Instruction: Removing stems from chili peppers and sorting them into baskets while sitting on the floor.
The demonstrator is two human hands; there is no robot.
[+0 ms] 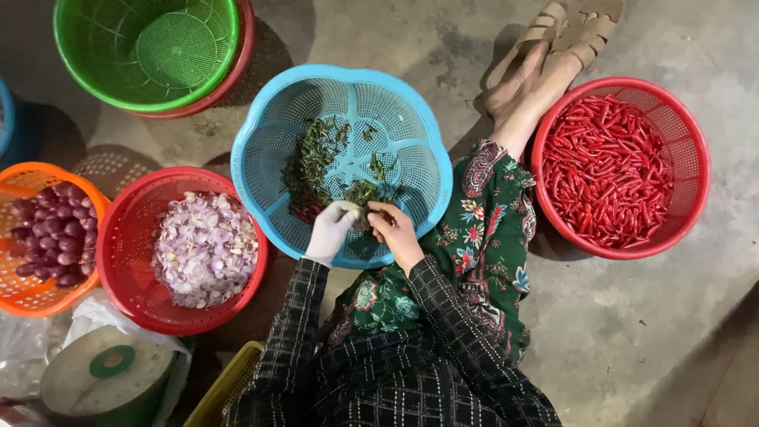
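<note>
My left hand [330, 229], in a white glove, and my bare right hand [395, 232] meet over the near rim of a blue plastic basket [265, 130]. Together they pinch a small clump of green stems [362, 215] between the fingers. Inside the blue basket lies a loose pile of green chilli stems [316, 162], with a few red bits among them. To my right a red basket [696, 142] is full of red chillies [607, 170].
A red basket [122, 269] of peeled shallots [205, 249] sits left of my hands, next to an orange basket [24, 292] of unpeeled purple shallots [51, 233]. A green basket [146, 47] stands behind. A round scale [107, 375] and a yellow crate [225, 387] are at lower left.
</note>
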